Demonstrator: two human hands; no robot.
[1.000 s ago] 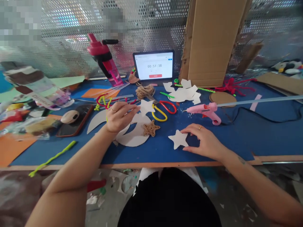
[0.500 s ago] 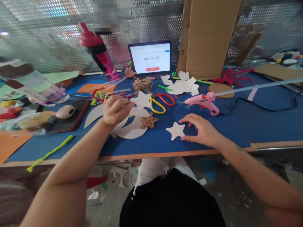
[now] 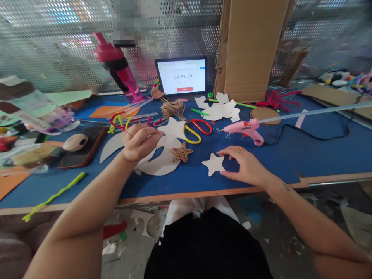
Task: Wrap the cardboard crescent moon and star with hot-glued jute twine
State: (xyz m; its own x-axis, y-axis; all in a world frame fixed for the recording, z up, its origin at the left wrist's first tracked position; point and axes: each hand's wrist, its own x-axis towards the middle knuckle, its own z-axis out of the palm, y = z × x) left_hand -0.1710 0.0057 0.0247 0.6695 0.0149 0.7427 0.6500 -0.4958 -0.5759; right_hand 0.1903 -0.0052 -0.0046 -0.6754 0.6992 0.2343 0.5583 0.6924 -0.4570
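A small white star cutout [image 3: 213,164] lies flat on the blue table. My right hand [image 3: 245,164] curves round its right side, with the thumb and a fingertip at two of its points. Over the white crescent cutouts [image 3: 162,167] is my left hand [image 3: 141,141], its fingers pinched together; whatever is between them is too small to make out. Just past those fingertips lies a larger white star cutout [image 3: 173,128]. A brown twine star [image 3: 182,153] rests between my hands, close to the scissors [image 3: 193,133] with red and yellow handles.
A pink glue gun [image 3: 245,130] with a long glue stick lies beyond my right hand, its black cord running right. At the back stand a tablet [image 3: 182,75], a cardboard piece [image 3: 247,50] and a pink bottle [image 3: 117,64]. A phone [image 3: 84,149] lies at left.
The view has shifted slightly, so everything sits a little lower and farther left. Both hands keep nearly the same pose, and the small star stays by my right fingers.
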